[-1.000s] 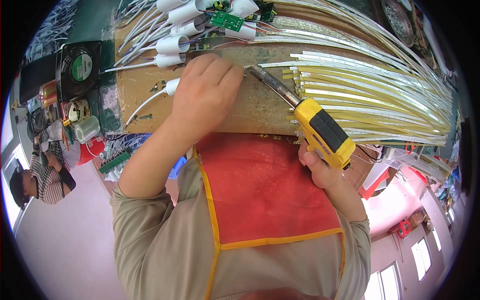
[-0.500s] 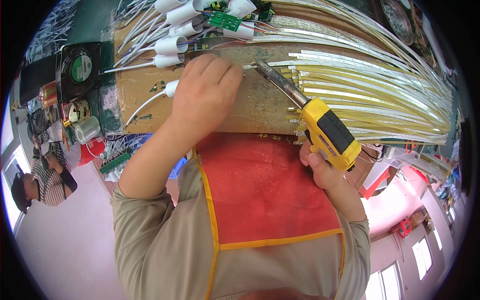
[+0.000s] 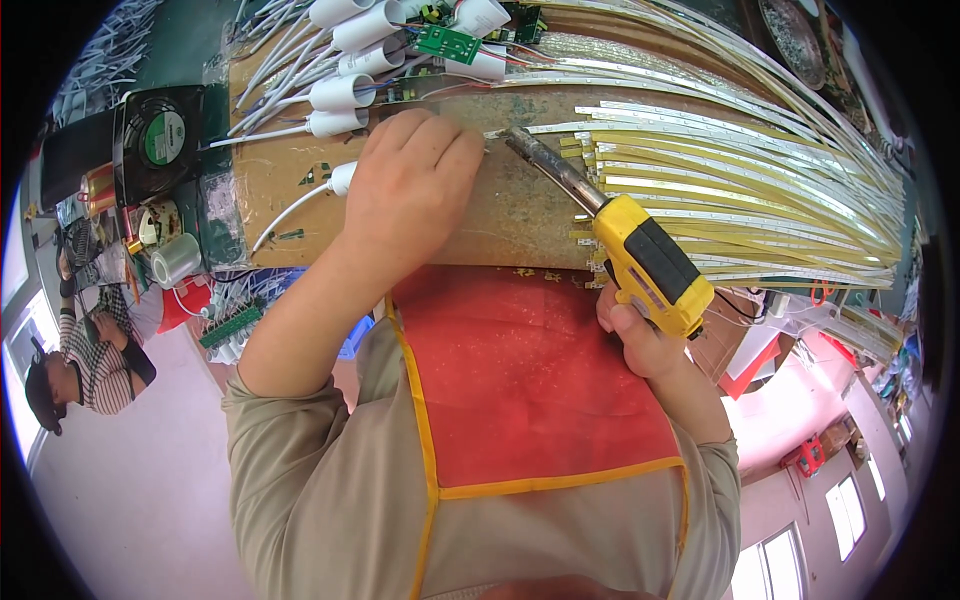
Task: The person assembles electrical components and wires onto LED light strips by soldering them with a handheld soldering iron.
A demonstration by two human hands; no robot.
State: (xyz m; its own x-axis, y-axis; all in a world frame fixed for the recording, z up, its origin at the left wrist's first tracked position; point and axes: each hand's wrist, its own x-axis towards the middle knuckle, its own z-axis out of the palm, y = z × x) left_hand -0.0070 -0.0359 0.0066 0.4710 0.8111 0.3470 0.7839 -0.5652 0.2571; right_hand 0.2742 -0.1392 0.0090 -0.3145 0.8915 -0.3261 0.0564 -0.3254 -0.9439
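My left hand is closed above the board, its fingers curled and their tips hidden. From under it, on the left, sticks out the end of a white tube with a white cable. My right hand grips a yellow and black soldering gun, pointed up and left. Its dark tip meets the left end of a thin LED strip, just right of my left fingers. Whatever my left fingertips pinch is out of sight.
Many LED strips lie fanned out on the right. White tubes with cables and a green circuit board crowd the back. At left stand a black fan and a solder-like spool. Another person is far left.
The soldering gun and my right hand have shifted slightly left. My left hand stays almost in place.
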